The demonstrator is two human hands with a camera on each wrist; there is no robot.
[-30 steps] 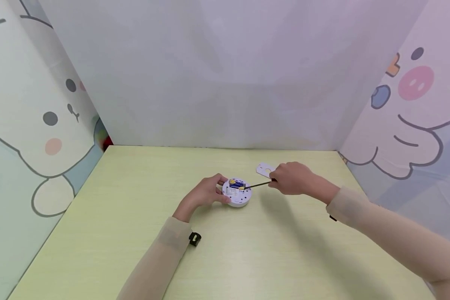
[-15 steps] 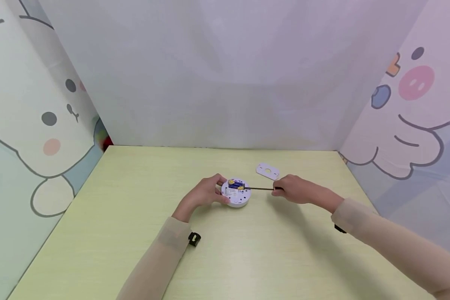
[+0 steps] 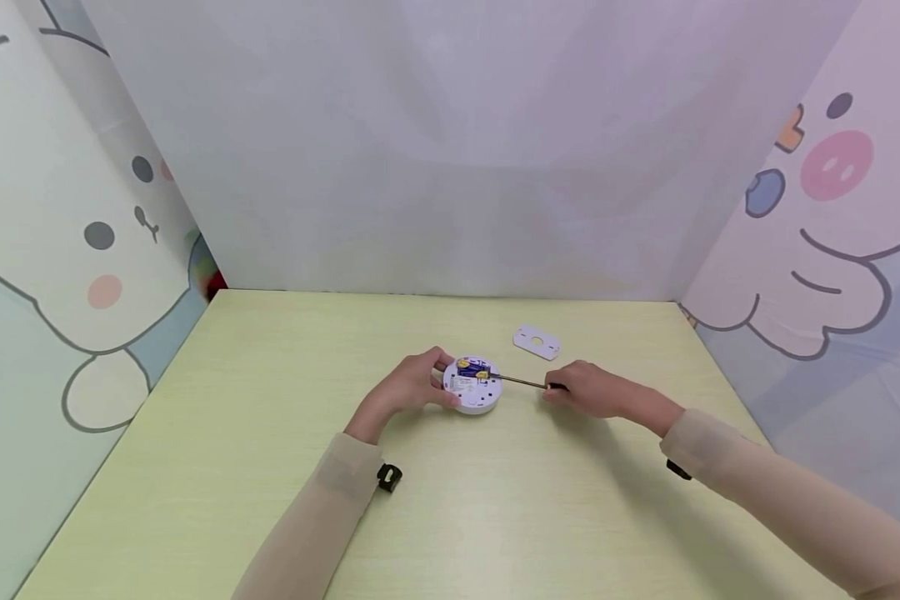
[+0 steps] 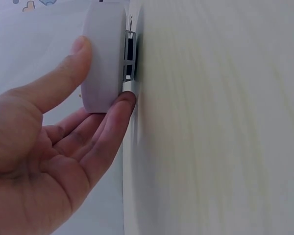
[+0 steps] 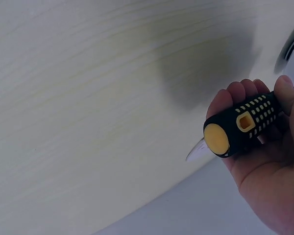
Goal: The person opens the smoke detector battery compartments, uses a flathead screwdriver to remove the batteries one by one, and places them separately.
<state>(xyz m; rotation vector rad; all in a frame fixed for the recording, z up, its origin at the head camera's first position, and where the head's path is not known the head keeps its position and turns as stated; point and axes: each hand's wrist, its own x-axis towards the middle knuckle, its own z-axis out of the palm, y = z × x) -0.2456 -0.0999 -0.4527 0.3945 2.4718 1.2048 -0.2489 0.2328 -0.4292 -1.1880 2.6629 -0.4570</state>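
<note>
A round white smoke detector point(image 3: 474, 403) sits on the table with its back face up, and blue-and-yellow batteries point(image 3: 471, 367) show in its recess. My left hand point(image 3: 411, 385) grips its left side; in the left wrist view the thumb lies on one face of the detector point(image 4: 105, 56) and the fingers reach under the other. From the right, my right hand point(image 3: 588, 390) holds a screwdriver point(image 3: 522, 382), the shaft nearly level and the tip at the end of the batteries. The right wrist view shows its black-and-yellow handle point(image 5: 240, 125) within the curled fingers.
A white plate point(image 3: 527, 342) with a central hole lies flat behind the right hand. Pale yellow-green wood forms the tabletop point(image 3: 270, 350). Cloth curtains point(image 3: 450, 167) stand along the back and both sides, the side ones printed with cartoon animals.
My right hand has come down toward the near side, uncovering the white plate behind it. The screwdriver's handle end has dropped nearer while its tip stays at the batteries. The left hand holds still.
</note>
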